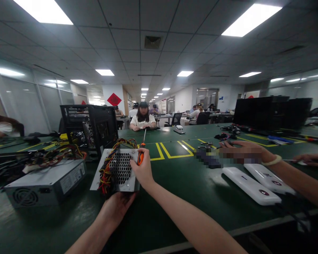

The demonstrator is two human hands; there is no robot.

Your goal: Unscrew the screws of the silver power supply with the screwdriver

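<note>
Closely wrapped around the orange-and-black screwdriver (140,158), the right hand (143,170) pinches its handle, thumb against the perforated face of a metal power supply (122,165). Beneath that box's lower edge lies the left hand (119,206), palm up; whether its fingers close on it, I cannot tell. Coloured cables (105,176) spill over the power supply's left side. Leftward, a second power supply (46,181) rests on the green table (175,208), near an open black computer case (106,125). Rightward, another person's arm (286,171) reaches over white devices (250,185).

L hand (118,206) low, pt. hidden; R hand (143,171) higher, fingers (145,152) curled; forearms (187,213) bare, extended fwd.
</note>
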